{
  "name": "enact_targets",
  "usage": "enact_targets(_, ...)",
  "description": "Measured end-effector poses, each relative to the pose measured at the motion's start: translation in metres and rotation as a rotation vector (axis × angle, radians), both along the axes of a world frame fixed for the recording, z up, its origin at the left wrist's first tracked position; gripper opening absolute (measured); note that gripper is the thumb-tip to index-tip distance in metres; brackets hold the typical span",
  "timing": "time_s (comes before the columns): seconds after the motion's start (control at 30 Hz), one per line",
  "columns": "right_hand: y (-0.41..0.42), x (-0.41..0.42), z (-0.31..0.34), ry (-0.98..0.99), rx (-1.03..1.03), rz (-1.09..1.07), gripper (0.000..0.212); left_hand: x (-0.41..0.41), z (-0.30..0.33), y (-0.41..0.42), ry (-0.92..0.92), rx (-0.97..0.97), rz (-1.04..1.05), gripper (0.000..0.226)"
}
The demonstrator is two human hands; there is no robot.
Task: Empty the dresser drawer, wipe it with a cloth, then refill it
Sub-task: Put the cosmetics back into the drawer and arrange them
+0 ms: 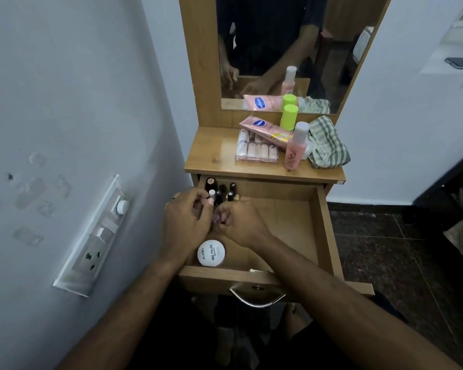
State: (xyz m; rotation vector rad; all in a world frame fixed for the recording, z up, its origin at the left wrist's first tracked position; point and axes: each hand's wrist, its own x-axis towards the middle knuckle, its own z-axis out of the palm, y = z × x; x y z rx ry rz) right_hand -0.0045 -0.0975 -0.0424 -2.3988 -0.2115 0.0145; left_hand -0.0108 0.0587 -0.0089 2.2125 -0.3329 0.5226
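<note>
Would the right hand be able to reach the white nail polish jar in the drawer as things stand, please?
Probably yes: the jar sits uncovered near the drawer's front, just below the right hand, though that hand already pinches something small.

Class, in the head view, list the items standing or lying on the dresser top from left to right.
Clear case of small bottles → pink tube → green-capped bottle → pink bottle with pale cap → checked cloth.

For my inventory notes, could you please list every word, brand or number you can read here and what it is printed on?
"ZUDIO" – lid of the round white jar in the drawer.
"NAIL POLISH" – same lid; the smaller line under it is too small to read.
Blue oval logo on the pink tube: blurred, unreadable.
Print on the pink bottle: unreadable.
</note>
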Motion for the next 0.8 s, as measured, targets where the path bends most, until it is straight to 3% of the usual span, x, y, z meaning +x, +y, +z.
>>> enact_targets(0.13,0.005,-0.002,0.0,-0.031,0.036,-0.009,0.012,0.009,0.018,-0.02,-0.072,-0.006,-0.044,0.012)
enact_targets(0.27,0.0,-0.004,0.0,-0.004,0.054,-0.036,0.024,0.021,0.043,-0.045,-0.129,-0.024,-0.133,0.008)
enact_targets(0.47,-0.011,-0.014,0.015,-0.036,0.084,-0.044,0.018,0.025,0.049,-0.06,-0.127,0.016,-0.104,0.008)
enact_targets(0.6,-0.038,-0.022,0.039,-0.239,0.123,-0.177,0.021,0.041,0.042,-0.06,-0.033,0.041,-0.109,0.013)
enact_targets(0.73,-0.093,-0.021,0.092,-0.593,0.181,-0.529,0.024,0.074,0.041,-0.063,0.152,-0.097,-0.056,0.019)
enact_targets(0.8,-0.117,-0.014,0.116,-0.677,0.201,-0.671,0.034,0.088,0.046,-0.069,0.265,-0.166,-0.006,0.017)
